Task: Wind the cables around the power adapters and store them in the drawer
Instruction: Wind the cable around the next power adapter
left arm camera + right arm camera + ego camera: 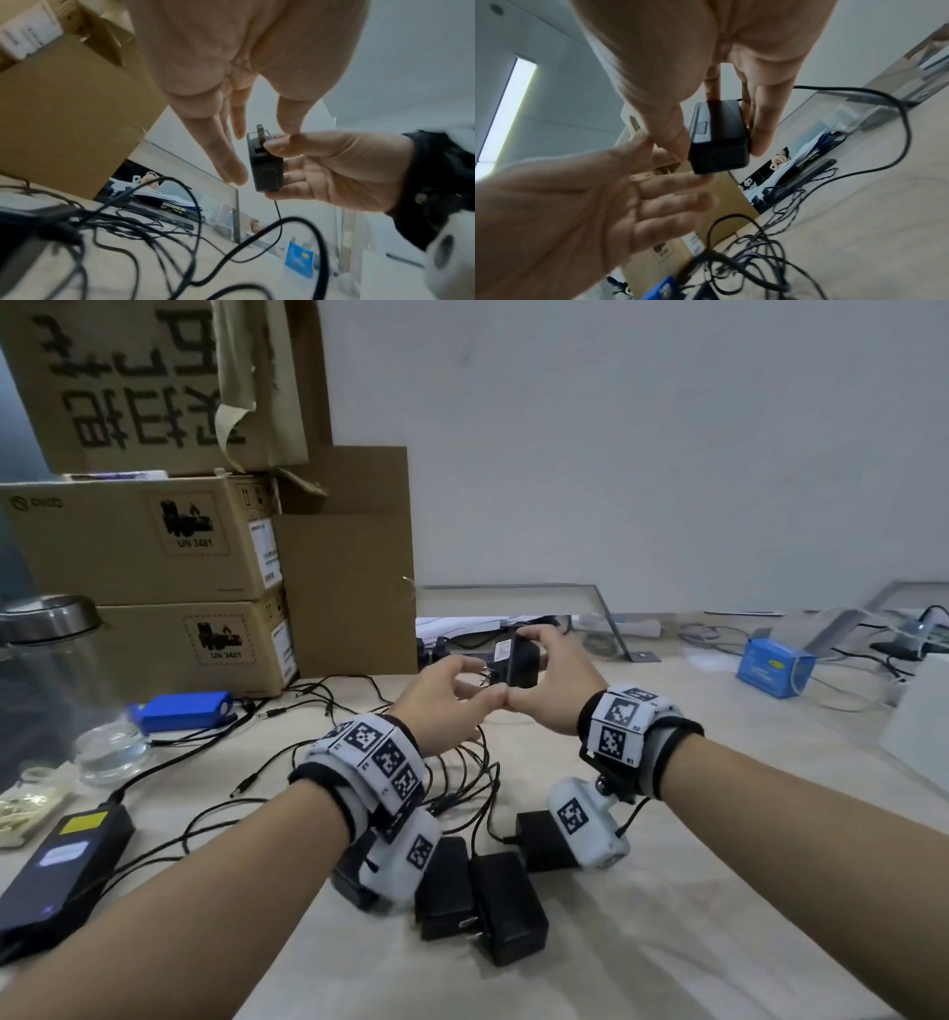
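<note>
**Adapter up in my right hand, cables loose on the desk**

Right hand pinches one black power adapter between thumb and fingers, raised above the desk, prongs up in the left wrist view. Its thin cable hangs from the bottom end. My left hand is spread with relaxed fingers just beside the adapter, holding nothing, thumb tip touching my right thumb. Below my wrists lie more black adapters and a tangle of cables. At my left, stacked cardboard boxes carry battery labels reading "UN 3481".
</note>
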